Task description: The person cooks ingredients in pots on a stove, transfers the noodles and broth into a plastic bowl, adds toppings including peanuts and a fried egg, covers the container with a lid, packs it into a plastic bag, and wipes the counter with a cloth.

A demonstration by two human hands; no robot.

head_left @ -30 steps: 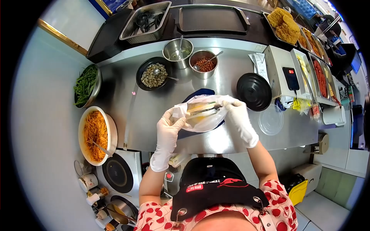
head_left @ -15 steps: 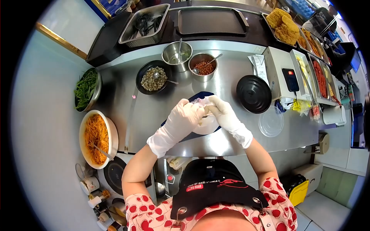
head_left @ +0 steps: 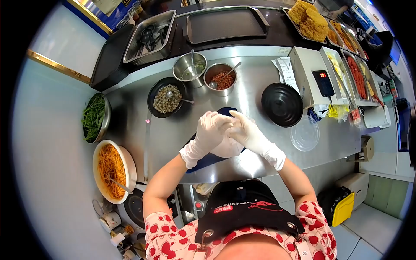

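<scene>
Both my hands wear white gloves and meet over the near middle of the steel counter. My left hand (head_left: 211, 130) is closed, its bent fingers pressed against the other hand. The thumb and fingers of my right hand (head_left: 249, 133) are pinched together at the same spot. Between and just below them is a rounded, whitish bundle (head_left: 229, 148), its top hidden by the gloves; what is inside does not show. A dark blue mat (head_left: 200, 163) lies underneath, partly covered by my hands.
Ahead stand a black bowl of sliced pale rings (head_left: 167, 102), a steel pot of red diced food (head_left: 223, 81) and another steel pot (head_left: 186, 69). Left are bowls of greens (head_left: 94, 117) and orange shreds (head_left: 112, 169). Right are a black bowl (head_left: 282, 105) and a clear lid (head_left: 305, 133).
My fingers have shifted at the top of the bundle, and the pinkish bit seen between them earlier is now covered. The head view has turned slightly.
</scene>
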